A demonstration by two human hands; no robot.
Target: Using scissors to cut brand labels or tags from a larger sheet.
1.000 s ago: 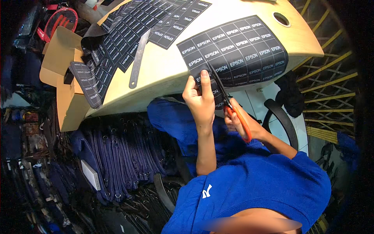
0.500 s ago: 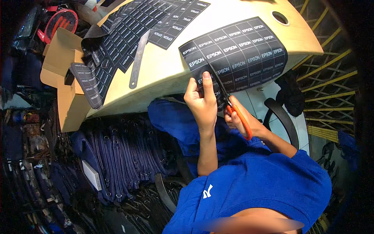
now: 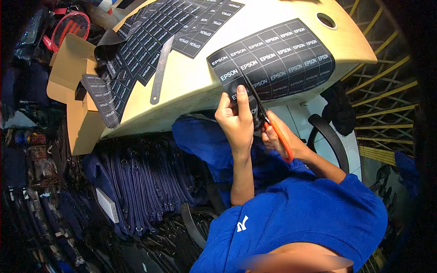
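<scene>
A black sheet (image 3: 273, 57) with a grid of white printed labels lies over the table's near edge, its near part curving down. My left hand (image 3: 237, 113) pinches the sheet's lower left part, thumb on top. In my right hand (image 3: 278, 132) are scissors with orange handles (image 3: 283, 142). Their dark blades point up and away and sit in a slit between the sheet's left column and the rest. The fingers of my right hand wrap round the handles and are partly hidden.
A steel ruler (image 3: 161, 73) and more black printed sheets (image 3: 152, 41) lie on the pale table (image 3: 195, 86), which has a round hole (image 3: 327, 21). An open cardboard box (image 3: 82, 120) stands at its left. Dark blue straps (image 3: 141, 182) hang below; a yellow lattice gate (image 3: 382, 91) stands right.
The sheet has shifted slightly left, and its cut right part hangs a little differently. The scissors' handles have moved slightly left. Both hands keep their hold.
</scene>
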